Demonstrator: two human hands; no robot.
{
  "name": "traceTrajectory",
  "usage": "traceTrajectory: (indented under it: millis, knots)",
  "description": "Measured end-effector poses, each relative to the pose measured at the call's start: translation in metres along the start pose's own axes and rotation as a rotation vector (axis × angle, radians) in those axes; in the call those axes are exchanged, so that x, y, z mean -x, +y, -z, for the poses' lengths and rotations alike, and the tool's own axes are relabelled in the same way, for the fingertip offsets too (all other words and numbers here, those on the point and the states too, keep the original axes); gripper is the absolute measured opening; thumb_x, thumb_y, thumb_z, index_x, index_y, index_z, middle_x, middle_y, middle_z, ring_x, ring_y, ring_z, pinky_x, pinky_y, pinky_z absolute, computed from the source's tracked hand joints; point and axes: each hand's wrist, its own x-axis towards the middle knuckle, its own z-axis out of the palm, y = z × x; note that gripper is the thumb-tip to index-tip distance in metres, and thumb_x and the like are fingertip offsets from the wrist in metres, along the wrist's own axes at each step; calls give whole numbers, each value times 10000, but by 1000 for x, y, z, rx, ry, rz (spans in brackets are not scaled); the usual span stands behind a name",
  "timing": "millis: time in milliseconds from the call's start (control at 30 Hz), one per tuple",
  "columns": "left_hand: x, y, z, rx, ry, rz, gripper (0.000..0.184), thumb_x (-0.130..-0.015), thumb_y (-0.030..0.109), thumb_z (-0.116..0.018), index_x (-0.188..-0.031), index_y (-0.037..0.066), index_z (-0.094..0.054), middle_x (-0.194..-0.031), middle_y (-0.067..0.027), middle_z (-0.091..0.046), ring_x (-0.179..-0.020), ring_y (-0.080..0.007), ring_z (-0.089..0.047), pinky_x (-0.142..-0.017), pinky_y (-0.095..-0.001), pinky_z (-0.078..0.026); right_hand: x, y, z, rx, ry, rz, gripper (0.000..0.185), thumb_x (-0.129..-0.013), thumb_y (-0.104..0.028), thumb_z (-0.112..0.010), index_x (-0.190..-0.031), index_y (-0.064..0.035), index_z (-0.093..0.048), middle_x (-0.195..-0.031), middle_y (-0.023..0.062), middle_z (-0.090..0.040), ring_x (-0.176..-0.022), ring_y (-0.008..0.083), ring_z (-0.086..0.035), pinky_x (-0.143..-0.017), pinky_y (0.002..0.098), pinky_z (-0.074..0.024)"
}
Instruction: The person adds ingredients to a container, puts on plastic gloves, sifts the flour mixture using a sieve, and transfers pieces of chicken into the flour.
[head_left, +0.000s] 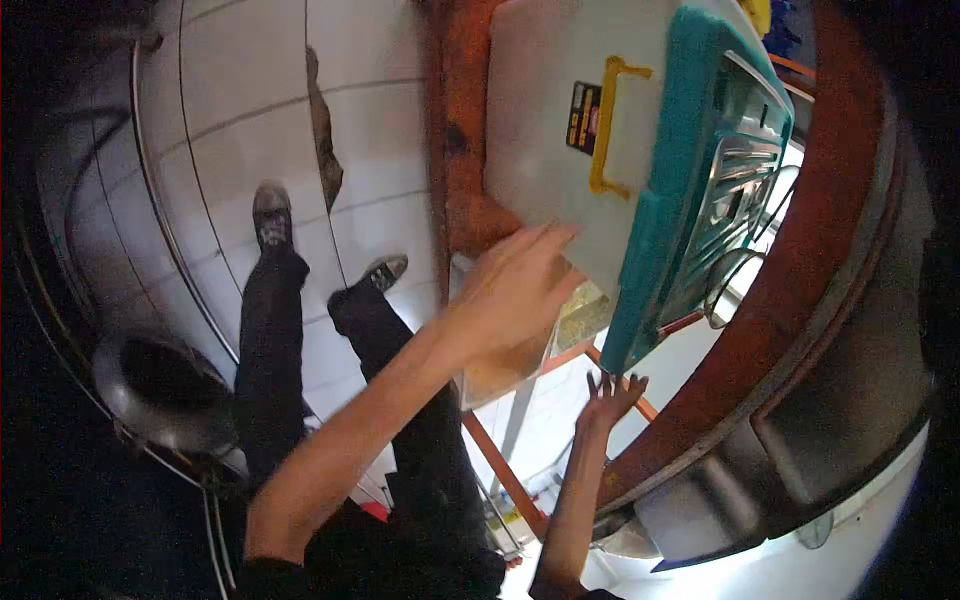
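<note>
A large whitish box (pixel 550 110) with a yellow handle (pixel 602 125), a dark label and a teal lid (pixel 685 110) fills the upper middle. My left hand (pixel 515 285), blurred, reaches over the box's lower part with its fingers stretched out; whether it touches the box cannot be made out. At the lower end of the teal lid is my right hand (pixel 610 400), its fingers spread and their tips at the edge. Below my left hand, a clear container (pixel 505 375) with brownish contents is partly hidden.
Shiny metal racks (pixel 745 180) stand beside the teal lid. Reddish-orange framing (pixel 465 120) borders the box, with a wide curved band (pixel 835 180) at the right. A dark round pan (pixel 150 420) is at left. Two shoes stand on the tiled floor (pixel 380 150).
</note>
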Motion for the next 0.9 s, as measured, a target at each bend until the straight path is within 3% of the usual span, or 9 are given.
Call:
traceTrajectory:
  millis: [100, 200, 300, 400, 567, 633, 800, 867, 900]
  knots:
    - [-81, 37, -26, 6, -78, 78, 499, -855, 332, -647, -1121, -70, -523, -1068, -300, -612, -1010, -451, -603, -875, -475, -492, -22, -12, -27, 16, -96, -69, 674, -882, -570, -516, -1384, -155, -343, -1354, 122, -416, -1224, 279, -438, -950, 519, -437]
    - [-103, 52, -29, 38, 36, 103, 480, -844, 326, -656, -1028, -95, -520, -959, -313, -629, -917, -466, -627, -833, -493, -507, -12, 8, -48, 98, 2, 207, 582, -949, -517, -474, -1362, -132, -332, -1313, 114, -438, -1141, 262, -484, -917, 485, -459]
    - [-109, 51, -22, 104, 111, -55, 443, -827, 270, -659, -1013, -105, -515, -936, -305, -635, -883, -465, -632, -812, -497, -507, 6, -7, -59, 65, -129, 180, 526, -970, -464, -469, -1360, -138, -334, -1308, 108, -443, -1137, 255, -492, -894, 455, -468]
    - [-135, 66, -26, 47, 291, -313, 359, -758, 15, -618, -1051, -169, -522, -802, -314, -649, -800, -414, -683, -724, -417, -575, 12, -19, -75, 120, -247, 147, 553, -980, -461, -445, -1408, -144, -297, -1398, 103, -393, -1223, 263, -451, -1012, 480, -362]
    - [-140, 68, -32, -70, 374, -248, 367, -751, -3, -633, -1078, -131, -527, -872, -268, -635, -831, -392, -658, -696, -420, -572, 12, -40, -86, 324, -261, 160, 758, -923, -584, -478, -1486, -160, -199, -1479, 144, -332, -1342, 280, -350, -1090, 510, -248]
    - [-124, 62, -42, -284, 524, -280, 409, -727, 17, -677, -1088, -99, -525, -998, -241, -570, -917, -380, -591, -736, -400, -558, -14, -30, -83, 278, -141, 508, 754, -921, -531, -535, -1459, -98, -231, -1389, 199, -420, -1304, 295, -401, -1018, 429, -399]
    - [-64, 55, -9, -254, 632, -330, 323, -768, 15, -641, -1087, 21, -587, -1036, -139, -555, -909, -284, -598, -723, -359, -539, -78, -76, -117, 344, -41, 624, 590, -955, -377, -554, -1374, -23, -336, -1270, 216, -515, -1127, 300, -560, -923, 401, -477]
    - [-21, 38, 19, -140, 558, -106, 272, -818, -26, -594, -1080, 46, -615, -1023, -89, -578, -892, -188, -601, -737, -284, -512, -109, -79, -125, 335, -136, 661, 566, -960, -357, -546, -1356, -1, -353, -1256, 221, -524, -1105, 319, -574, -912, 406, -482]
    - [-2, 12, 27, -194, 543, -15, 252, -838, -19, -581, -1080, 43, -615, -1013, -91, -587, -905, -186, -592, -740, -282, -507, -125, -77, -129, 665, 5, 823, 540, -967, -339, -527, -1344, 12, -365, -1260, 227, -525, -1104, 339, -574, -915, 422, -477]
